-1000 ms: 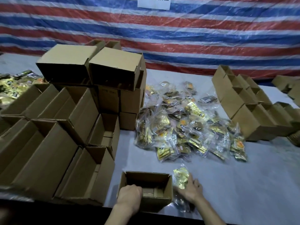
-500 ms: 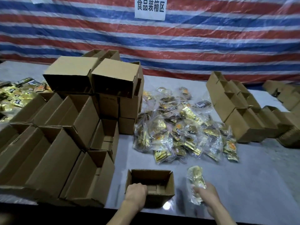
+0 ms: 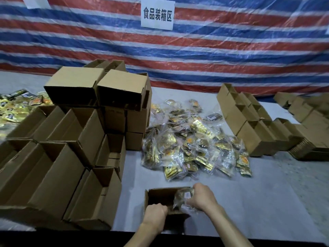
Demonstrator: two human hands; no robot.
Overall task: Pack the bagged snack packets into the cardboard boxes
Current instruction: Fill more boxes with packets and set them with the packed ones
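Observation:
A small open cardboard box (image 3: 160, 195) stands at the table's near edge. My left hand (image 3: 155, 213) grips its near wall. My right hand (image 3: 202, 196) holds a clear bag of snack packets (image 3: 183, 196) over the box's right side, partly inside the opening. A heap of several more bagged snack packets (image 3: 194, 145) lies in the middle of the table beyond the box.
Stacked open cardboard boxes (image 3: 58, 157) crowd the left half of the table. Rows of smaller boxes (image 3: 252, 125) stand at the right. Loose gold packets (image 3: 14, 109) lie far left. A striped tarp with a white sign (image 3: 157, 15) hangs behind.
My right hand has carried the bag from the table right of the box up and left into the box's opening. My left hand has stayed on the box.

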